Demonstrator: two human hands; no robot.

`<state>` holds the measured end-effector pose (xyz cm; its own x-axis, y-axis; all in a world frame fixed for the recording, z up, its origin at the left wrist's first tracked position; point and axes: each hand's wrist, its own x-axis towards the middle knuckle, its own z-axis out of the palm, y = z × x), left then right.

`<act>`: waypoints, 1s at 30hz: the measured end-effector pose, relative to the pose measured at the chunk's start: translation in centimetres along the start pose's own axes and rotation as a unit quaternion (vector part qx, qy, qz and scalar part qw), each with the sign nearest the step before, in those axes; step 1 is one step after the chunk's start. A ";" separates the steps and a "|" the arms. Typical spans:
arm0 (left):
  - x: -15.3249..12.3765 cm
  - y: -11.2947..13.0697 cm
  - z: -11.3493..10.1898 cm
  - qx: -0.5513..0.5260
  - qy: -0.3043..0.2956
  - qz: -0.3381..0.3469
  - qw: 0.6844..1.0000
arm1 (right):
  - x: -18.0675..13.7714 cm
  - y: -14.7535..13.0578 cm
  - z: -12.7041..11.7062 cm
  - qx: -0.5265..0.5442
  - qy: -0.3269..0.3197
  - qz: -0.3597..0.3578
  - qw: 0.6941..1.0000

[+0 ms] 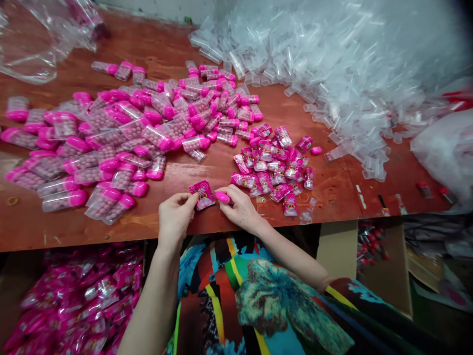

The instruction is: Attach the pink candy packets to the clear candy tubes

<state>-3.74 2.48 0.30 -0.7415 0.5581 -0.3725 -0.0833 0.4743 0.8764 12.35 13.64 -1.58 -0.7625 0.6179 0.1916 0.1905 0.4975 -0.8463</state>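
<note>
Between thumb and fingers, my left hand (173, 217) pinches a flat pink printed sachet (204, 195) by its left edge, close to the front of the table. Just right of it, my right hand (240, 209) is closed around something with a rounded bright pink cap (222, 196) pointing at the sachet. The rest of that item is hidden in my fingers. Beyond my right hand lies a pile of small filled pink packets (271, 165). To the left spreads a big heap of clear tubes with pink caps (158, 135), filled with small pink balls.
A large mound of clear plastic tubes (314, 54) covers the back right of the red-brown table (207, 170). Below the left front edge sits a mass of pink packets (81, 305). An open cardboard box (338, 246) holds red-capped items. Clear plastic bags (449, 153) lie at right and back left.
</note>
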 end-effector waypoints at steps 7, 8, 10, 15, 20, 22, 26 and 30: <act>-0.3 0.4 -0.4 0.143 0.031 0.092 0.985 | 0.2 -0.2 0.2 0.038 0.043 -0.030 0.998; -0.4 0.4 -0.4 0.164 0.032 0.110 0.980 | 0.1 -0.3 0.3 0.043 0.038 -0.039 0.998; -0.6 0.4 -0.4 0.203 0.034 0.159 0.966 | 0.0 -0.6 0.6 0.044 0.010 -0.063 0.997; -2.0 0.5 -0.1 0.278 0.082 0.279 0.916 | -0.9 -0.3 1.5 -0.010 -0.049 -0.092 0.994; -2.8 0.3 0.0 0.149 0.123 0.301 0.934 | -1.6 0.4 1.5 -0.020 -0.057 -0.092 0.994; -2.7 0.1 -0.2 0.049 0.138 0.244 0.959 | -1.6 0.3 1.3 -0.004 -0.059 -0.086 0.995; -2.5 0.0 -0.6 -0.179 0.089 0.036 0.979 | -1.3 -0.3 1.2 0.076 -0.032 -0.025 0.996; -2.9 0.8 -0.6 -0.279 -0.016 -0.048 0.959 | -0.1 -1.3 1.2 0.270 0.059 0.128 0.953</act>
<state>-2.05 0.83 2.26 -0.6926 0.5551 -0.4606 -0.5002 0.0904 0.8612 11.43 12.24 -1.05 -0.6521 0.7576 -0.0284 -0.0085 -0.0447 -0.9990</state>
